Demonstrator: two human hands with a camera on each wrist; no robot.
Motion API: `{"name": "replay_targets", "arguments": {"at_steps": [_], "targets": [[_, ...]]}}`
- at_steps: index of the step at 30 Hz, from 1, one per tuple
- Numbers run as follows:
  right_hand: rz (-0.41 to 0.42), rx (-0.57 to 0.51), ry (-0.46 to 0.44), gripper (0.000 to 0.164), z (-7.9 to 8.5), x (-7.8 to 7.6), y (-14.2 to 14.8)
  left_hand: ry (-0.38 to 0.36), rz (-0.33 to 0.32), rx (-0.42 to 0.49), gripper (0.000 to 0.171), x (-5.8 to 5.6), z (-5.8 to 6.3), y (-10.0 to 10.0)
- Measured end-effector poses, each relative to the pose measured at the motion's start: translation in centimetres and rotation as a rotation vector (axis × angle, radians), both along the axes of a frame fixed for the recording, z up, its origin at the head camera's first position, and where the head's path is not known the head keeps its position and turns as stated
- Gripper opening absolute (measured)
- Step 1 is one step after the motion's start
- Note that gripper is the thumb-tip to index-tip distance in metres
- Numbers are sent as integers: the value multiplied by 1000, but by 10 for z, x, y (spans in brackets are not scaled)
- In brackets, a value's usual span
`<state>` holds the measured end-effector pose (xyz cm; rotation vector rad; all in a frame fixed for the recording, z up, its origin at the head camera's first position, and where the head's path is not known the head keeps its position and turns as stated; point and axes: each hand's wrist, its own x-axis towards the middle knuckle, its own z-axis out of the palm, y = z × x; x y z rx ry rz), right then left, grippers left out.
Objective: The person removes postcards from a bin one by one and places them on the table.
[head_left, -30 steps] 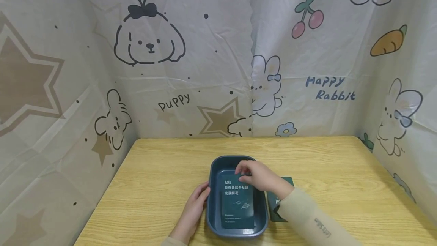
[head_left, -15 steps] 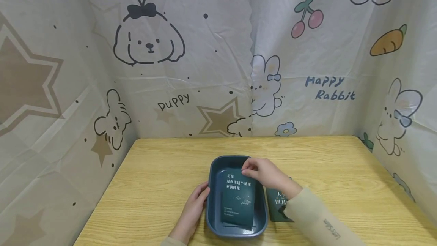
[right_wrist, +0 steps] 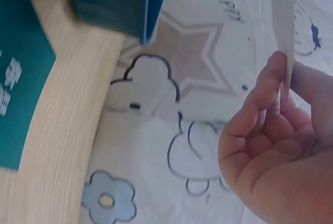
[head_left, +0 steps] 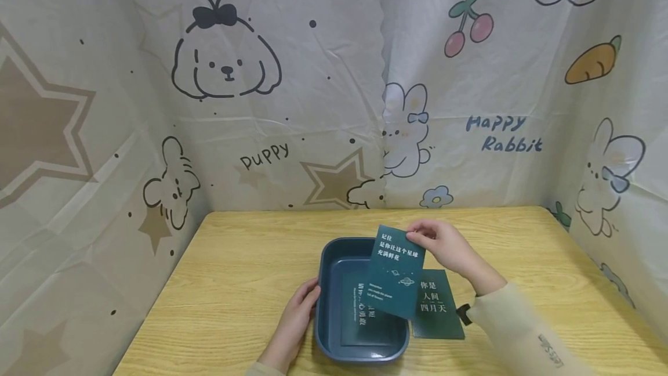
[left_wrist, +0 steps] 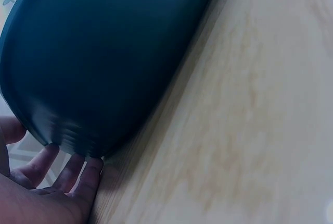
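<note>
My right hand pinches a dark green printed card by its top right corner, between thumb and fingers. The card is tilted and raised over the right side of a dark blue tray; the right wrist view shows it nearly edge-on. Inside the tray lies another green card, its white text running sideways and partly covered by the raised card. My left hand rests against the tray's left side. Its fingertips touch the outer wall in the left wrist view.
A further green card lies on the wooden table, right beside the tray and partly overlapped by the raised card. A patterned cloth hangs behind the table and along both its sides.
My right hand has lifted the top card out of the tray, up and to the right, uncovering the card beneath. The left hand and tray have stayed in place.
</note>
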<state>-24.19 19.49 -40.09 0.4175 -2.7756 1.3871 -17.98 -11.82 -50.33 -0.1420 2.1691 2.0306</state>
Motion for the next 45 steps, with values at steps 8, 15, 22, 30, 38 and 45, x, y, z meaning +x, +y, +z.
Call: {"name": "replay_targets", "arguments": {"at_steps": [8, 15, 22, 30, 38, 45], "targets": [[-25, 9, -25, 33, -6, -2, 32, 0, 4, -7, 59, 0, -1, -1], [15, 42, -62, 30, -15, -4, 51, 3, 15, -9, 60, 0, -1, 1], [91, 109, -99, 25, -30, -9, 64, 2, 14, -8, 62, 0, -2, 0], [148, 142, -116, 21, -52, -14, 67, 0, 12, -5, 61, 1, -1, 0], [159, 162, -147, 20, -63, -18, 64, -2, 5, -9, 60, 1, 0, -1], [159, 156, -178, 20, -67, -21, 60, 1, 4, -7, 60, 1, 0, 0]]}}
